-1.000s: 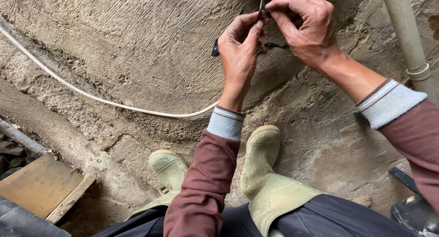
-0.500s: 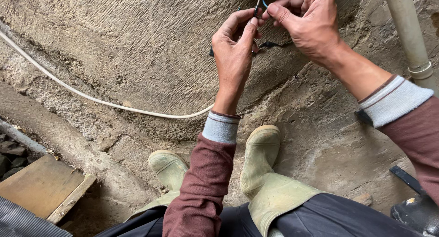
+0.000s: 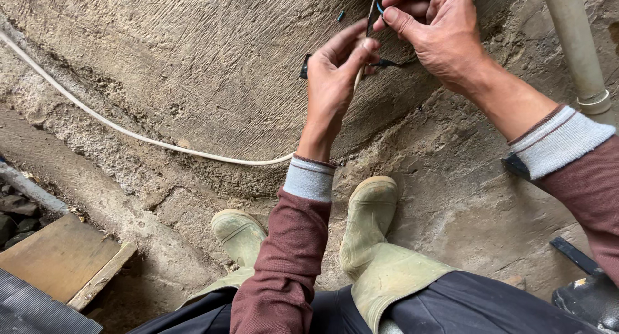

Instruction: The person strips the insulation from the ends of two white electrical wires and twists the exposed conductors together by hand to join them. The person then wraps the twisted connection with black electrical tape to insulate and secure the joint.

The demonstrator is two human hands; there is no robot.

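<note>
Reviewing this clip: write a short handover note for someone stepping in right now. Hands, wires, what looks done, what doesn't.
Left hand: raised, fingers pinching a thin dark wire near the rough wall.
Right hand: at the top edge, fingertips gripping the dark wire ends, one with a blue tip.
White cable: runs along the wall toward the left hand.
Done: wire ends are gathered between both hands.
Left: any finished joint is hidden by the fingers; none shows.
</note>
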